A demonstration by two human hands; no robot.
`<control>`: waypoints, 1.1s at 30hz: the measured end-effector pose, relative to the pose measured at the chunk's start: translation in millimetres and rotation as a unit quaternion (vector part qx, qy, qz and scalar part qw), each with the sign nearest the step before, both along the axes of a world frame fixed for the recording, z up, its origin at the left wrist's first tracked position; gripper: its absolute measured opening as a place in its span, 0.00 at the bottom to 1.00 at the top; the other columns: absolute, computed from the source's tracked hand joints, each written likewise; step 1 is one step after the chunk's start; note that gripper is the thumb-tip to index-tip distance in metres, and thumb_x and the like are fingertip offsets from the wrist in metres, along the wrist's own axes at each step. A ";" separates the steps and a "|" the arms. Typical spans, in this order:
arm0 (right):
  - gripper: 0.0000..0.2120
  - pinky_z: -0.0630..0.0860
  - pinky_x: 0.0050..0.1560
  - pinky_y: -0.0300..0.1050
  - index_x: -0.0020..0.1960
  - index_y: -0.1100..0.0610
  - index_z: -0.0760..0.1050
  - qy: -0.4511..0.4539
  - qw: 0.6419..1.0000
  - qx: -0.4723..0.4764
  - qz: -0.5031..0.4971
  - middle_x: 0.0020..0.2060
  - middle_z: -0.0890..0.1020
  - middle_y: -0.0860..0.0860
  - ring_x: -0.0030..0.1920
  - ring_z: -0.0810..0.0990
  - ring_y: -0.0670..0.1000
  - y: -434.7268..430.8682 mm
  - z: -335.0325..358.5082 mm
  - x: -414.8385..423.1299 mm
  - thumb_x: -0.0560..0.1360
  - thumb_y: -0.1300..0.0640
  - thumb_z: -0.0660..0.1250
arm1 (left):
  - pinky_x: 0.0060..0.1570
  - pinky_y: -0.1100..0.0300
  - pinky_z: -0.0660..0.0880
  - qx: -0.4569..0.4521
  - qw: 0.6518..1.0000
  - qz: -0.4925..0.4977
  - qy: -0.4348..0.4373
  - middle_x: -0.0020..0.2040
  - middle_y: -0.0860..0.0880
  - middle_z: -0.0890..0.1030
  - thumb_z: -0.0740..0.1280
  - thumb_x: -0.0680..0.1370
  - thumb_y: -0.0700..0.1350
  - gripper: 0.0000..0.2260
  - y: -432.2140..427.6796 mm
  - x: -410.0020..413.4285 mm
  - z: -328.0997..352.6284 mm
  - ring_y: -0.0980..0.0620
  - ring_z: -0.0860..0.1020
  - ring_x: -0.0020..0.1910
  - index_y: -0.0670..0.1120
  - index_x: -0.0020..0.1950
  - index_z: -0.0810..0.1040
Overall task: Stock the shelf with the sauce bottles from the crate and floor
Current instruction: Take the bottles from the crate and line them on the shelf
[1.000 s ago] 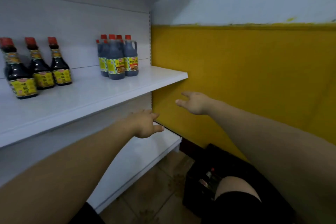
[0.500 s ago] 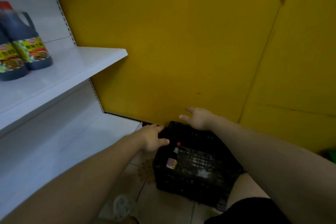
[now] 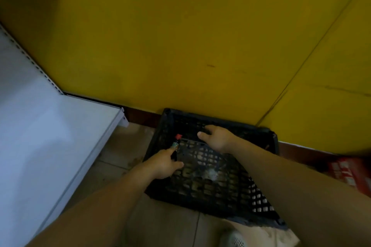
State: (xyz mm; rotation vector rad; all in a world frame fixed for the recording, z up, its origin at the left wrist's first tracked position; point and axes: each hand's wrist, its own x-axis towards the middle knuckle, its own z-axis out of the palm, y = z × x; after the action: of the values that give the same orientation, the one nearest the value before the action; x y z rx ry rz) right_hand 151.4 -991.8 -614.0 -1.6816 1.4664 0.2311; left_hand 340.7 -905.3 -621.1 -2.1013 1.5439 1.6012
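A black plastic crate [image 3: 259, 200] stands on the tiled floor against the yellow wall. One dark sauce bottle with a red cap [image 3: 177, 137] stands upright in the crate's left inner corner. My left hand [image 3: 162, 163] reaches in from the near left, fingers extended at the bottle's neck and thumb spread; the bottle's lower body is partly hidden behind the fingers. My right hand [image 3: 217, 138] hovers over the far part of the crate, to the right of the bottle, with its fingers spread and holding nothing.
The white bottom shelf [image 3: 50, 136] lies on the left, its corner close to the crate. A red box [image 3: 349, 170] sits on the floor at the right. A light shoe [image 3: 232, 238] shows at the bottom edge.
The view has swung down from the stocked shelf to the crate. Both hands have dropped into the crate, the left one arriving at the red-capped bottle.
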 end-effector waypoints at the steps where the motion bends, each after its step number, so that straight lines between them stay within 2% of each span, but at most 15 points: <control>1: 0.34 0.66 0.62 0.49 0.78 0.53 0.49 0.000 1.000 0.011 -0.003 0.77 0.56 0.52 0.72 0.63 0.56 -9.8 -16.2 2.9 0.79 0.37 0.53 | 0.64 0.53 0.69 0.023 1.000 0.013 0.011 0.76 0.46 0.58 0.61 0.79 0.55 0.33 -8.9 0.7 -15.9 0.45 0.67 0.69 0.49 0.78 0.46; 3: 0.34 0.66 0.58 0.48 0.78 0.55 0.49 -0.006 0.999 0.035 -0.010 0.77 0.57 0.52 0.71 0.65 0.56 -25.9 -48.6 10.7 0.80 0.38 0.53 | 0.67 0.49 0.66 0.055 0.998 0.031 0.013 0.77 0.45 0.56 0.61 0.79 0.55 0.35 -25.0 3.1 -48.1 0.43 0.64 0.71 0.47 0.78 0.45; 5: 0.33 0.66 0.63 0.49 0.78 0.56 0.51 -0.016 0.999 0.050 -0.013 0.76 0.59 0.53 0.72 0.64 0.57 -37.5 -81.6 21.1 0.80 0.39 0.53 | 0.69 0.47 0.62 0.075 0.996 0.042 -0.005 0.78 0.44 0.51 0.62 0.79 0.55 0.37 -37.7 6.0 -79.3 0.41 0.59 0.73 0.46 0.78 0.43; 7: 0.32 0.67 0.65 0.51 0.77 0.58 0.54 -0.021 0.998 0.058 -0.009 0.74 0.62 0.55 0.69 0.66 0.58 -46.3 -112.7 32.7 0.80 0.40 0.54 | 0.69 0.47 0.62 0.087 0.995 0.046 -0.028 0.78 0.43 0.49 0.63 0.78 0.55 0.38 -47.5 7.6 -107.7 0.40 0.58 0.74 0.44 0.78 0.44; 9: 0.32 0.67 0.65 0.53 0.77 0.58 0.54 -0.032 0.997 0.075 -0.012 0.74 0.63 0.57 0.68 0.68 0.59 -53.5 -141.6 45.0 0.80 0.40 0.54 | 0.65 0.49 0.66 0.100 0.992 0.051 -0.065 0.78 0.42 0.51 0.63 0.78 0.55 0.37 -54.4 8.6 -132.4 0.40 0.62 0.71 0.43 0.78 0.47; 12: 0.35 0.67 0.66 0.53 0.77 0.59 0.51 -0.049 0.994 0.097 -0.028 0.75 0.59 0.58 0.70 0.66 0.61 -60.4 -178.5 61.3 0.80 0.40 0.56 | 0.60 0.52 0.67 0.116 0.989 0.060 -0.073 0.74 0.42 0.61 0.66 0.76 0.53 0.34 -60.8 8.7 -160.8 0.40 0.66 0.68 0.41 0.76 0.55; 14: 0.31 0.72 0.60 0.55 0.73 0.62 0.61 -0.062 0.992 0.105 -0.035 0.69 0.68 0.62 0.64 0.72 0.62 -62.9 -200.3 73.1 0.80 0.42 0.58 | 0.61 0.55 0.69 0.113 0.989 0.076 -0.064 0.72 0.43 0.66 0.68 0.75 0.53 0.34 -61.3 9.2 -177.0 0.42 0.69 0.66 0.42 0.75 0.57; 16: 0.24 0.76 0.52 0.52 0.68 0.60 0.69 -0.092 0.988 0.112 -0.054 0.59 0.77 0.60 0.54 0.77 0.58 -63.7 -219.8 86.4 0.79 0.44 0.60 | 0.62 0.55 0.69 0.105 0.988 0.092 -0.066 0.72 0.43 0.65 0.69 0.73 0.54 0.37 -59.5 10.0 -189.2 0.43 0.69 0.66 0.43 0.76 0.56; 18: 0.23 0.75 0.54 0.49 0.67 0.60 0.70 -0.119 0.980 0.119 -0.107 0.59 0.77 0.58 0.53 0.76 0.56 -63.2 -239.2 100.6 0.79 0.46 0.62 | 0.64 0.53 0.69 0.099 0.987 0.117 -0.044 0.72 0.43 0.66 0.71 0.72 0.54 0.38 -58.2 11.2 -199.5 0.43 0.70 0.66 0.43 0.75 0.57; 21: 0.25 0.74 0.53 0.48 0.67 0.62 0.68 -0.149 0.959 0.138 -0.198 0.60 0.76 0.60 0.56 0.77 0.59 -60.1 -262.7 118.6 0.78 0.47 0.64 | 0.63 0.49 0.72 0.106 0.983 0.148 -0.007 0.69 0.42 0.71 0.72 0.71 0.53 0.34 -58.9 13.4 -206.7 0.43 0.73 0.64 0.42 0.73 0.64; 24: 0.25 0.74 0.53 0.47 0.67 0.64 0.68 -0.150 0.947 0.133 -0.252 0.60 0.77 0.60 0.57 0.76 0.60 -60.4 -272.5 131.1 0.77 0.48 0.65 | 0.63 0.49 0.71 0.115 0.979 0.167 -0.004 0.70 0.41 0.68 0.72 0.71 0.53 0.35 -60.2 15.8 -208.8 0.42 0.71 0.65 0.41 0.73 0.63; 27: 0.20 0.75 0.49 0.47 0.63 0.66 0.70 -0.139 0.955 0.101 -0.241 0.56 0.78 0.62 0.54 0.77 0.60 -60.4 -268.8 133.2 0.78 0.52 0.64 | 0.66 0.51 0.67 0.098 0.981 0.170 -0.004 0.75 0.41 0.61 0.73 0.72 0.50 0.40 -59.9 14.4 -207.7 0.42 0.66 0.69 0.43 0.76 0.55; 29: 0.17 0.72 0.41 0.43 0.61 0.66 0.73 -0.150 0.957 0.073 -0.236 0.50 0.79 0.60 0.50 0.78 0.59 -57.4 -255.8 124.2 0.78 0.54 0.64 | 0.67 0.51 0.66 0.079 0.983 0.168 -0.012 0.76 0.40 0.57 0.72 0.72 0.48 0.41 -57.3 11.6 -200.4 0.41 0.65 0.70 0.45 0.77 0.50; 33: 0.12 0.71 0.33 0.38 0.57 0.64 0.73 -0.172 0.954 0.036 -0.244 0.39 0.76 0.54 0.38 0.76 0.51 -53.0 -208.6 87.3 0.79 0.56 0.63 | 0.68 0.50 0.66 0.035 0.977 0.208 0.038 0.76 0.40 0.54 0.72 0.73 0.43 0.40 -45.9 4.6 -175.7 0.40 0.64 0.70 0.52 0.77 0.52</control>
State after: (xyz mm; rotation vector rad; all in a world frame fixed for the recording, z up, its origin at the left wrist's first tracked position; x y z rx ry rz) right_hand 238.6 -1044.8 -822.6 -1.1783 1.5272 -0.2636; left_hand 345.2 -951.3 -796.8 -2.4698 1.0922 1.8454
